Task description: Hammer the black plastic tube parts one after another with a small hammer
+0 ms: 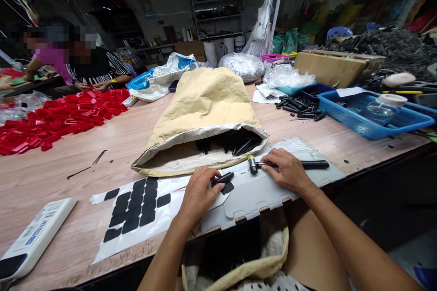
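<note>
My left hand (201, 191) is closed on a short black tube-like piece (223, 178), held low over the grey board (252, 195). Beneath it lies a black square patch (228, 188). The fingers of my right hand (283, 168) are wrapped over the shaft of a small hammer (314, 164), whose two-faced head points left, towards the black piece. Just beyond both hands, a yellowish sack (205, 100) lies with its mouth facing me and black pieces (244, 145) inside. To the left, a white sheet (164, 218) carries rows of black rounded squares (134, 207).
A second open sack (252, 268) hangs below the table edge. Red pieces (61, 116) are heaped at left near a co-worker (99, 68). At right are loose black pieces (300, 107) and a blue basket (372, 132). A white power strip (41, 236) lies front left.
</note>
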### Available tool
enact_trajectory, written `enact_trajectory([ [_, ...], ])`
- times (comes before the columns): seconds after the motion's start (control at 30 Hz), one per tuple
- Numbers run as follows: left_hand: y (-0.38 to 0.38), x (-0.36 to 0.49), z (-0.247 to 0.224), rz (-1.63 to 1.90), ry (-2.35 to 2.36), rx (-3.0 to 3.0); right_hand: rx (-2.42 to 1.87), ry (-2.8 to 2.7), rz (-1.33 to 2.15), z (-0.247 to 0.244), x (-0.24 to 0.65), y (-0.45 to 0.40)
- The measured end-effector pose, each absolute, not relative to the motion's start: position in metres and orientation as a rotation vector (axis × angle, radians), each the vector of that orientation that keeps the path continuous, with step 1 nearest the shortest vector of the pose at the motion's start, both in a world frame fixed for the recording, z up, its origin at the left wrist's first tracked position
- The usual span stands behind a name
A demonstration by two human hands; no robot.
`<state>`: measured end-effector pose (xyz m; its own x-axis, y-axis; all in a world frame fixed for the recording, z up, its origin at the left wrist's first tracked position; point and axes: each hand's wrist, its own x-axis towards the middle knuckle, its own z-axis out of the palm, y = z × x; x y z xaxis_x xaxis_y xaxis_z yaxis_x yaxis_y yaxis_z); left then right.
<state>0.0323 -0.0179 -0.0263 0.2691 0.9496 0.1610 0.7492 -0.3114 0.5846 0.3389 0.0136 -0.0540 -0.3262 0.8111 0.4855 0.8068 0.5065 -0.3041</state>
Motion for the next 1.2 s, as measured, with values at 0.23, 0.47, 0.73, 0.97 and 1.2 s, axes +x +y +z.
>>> enact_trajectory([
  [0.23,-0.007,0.039,-0.036,0.794,1.505,2.07,-1.307,-2.179,-0.01,-0.056,0.341,0.014],
  [0.47,-0.007,0.039,-0.037,0.819,1.513,2.028,-1.134,-2.12,0.027,-0.035,0.326,0.004],
  [0.73,-0.007,0.039,-0.042,0.849,1.506,2.018,-1.09,-2.071,0.133,-0.016,0.264,-0.023],
  [0.97,-0.008,0.039,-0.041,0.825,1.521,2.002,-1.057,-2.04,0.136,-0.022,0.247,-0.033],
  [1.2,-0.008,0.039,-0.04,0.84,1.507,2.0,-1.112,-1.963,0.146,-0.018,0.255,-0.031],
])
